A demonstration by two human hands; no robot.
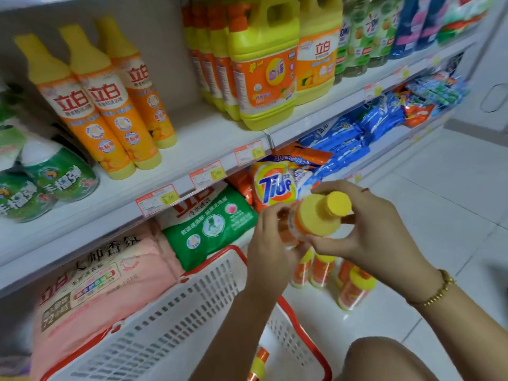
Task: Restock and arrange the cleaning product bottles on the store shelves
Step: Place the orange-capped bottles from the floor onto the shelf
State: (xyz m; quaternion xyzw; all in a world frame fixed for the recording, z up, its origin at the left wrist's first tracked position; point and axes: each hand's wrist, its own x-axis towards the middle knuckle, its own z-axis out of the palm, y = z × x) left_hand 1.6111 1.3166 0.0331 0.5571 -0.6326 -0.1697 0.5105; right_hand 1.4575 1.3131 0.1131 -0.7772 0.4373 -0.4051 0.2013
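On the upper shelf [209, 138] three orange bottles [110, 105] stand; left hand [266, 243] and right hand [368, 229] curl their fingers round a fourth bottle [316, 218]; floor bottles [330, 273] wait

Bottle [316, 218]: smooth plastic, glossy label, matt yellow cap. Basket [192, 298]: white perforated plastic, red rim. Detergent bags [214, 224]: glossy film. Floor [453, 188]: glossy white tile. Bracelet [439, 291]: beaded gold-coloured metal.
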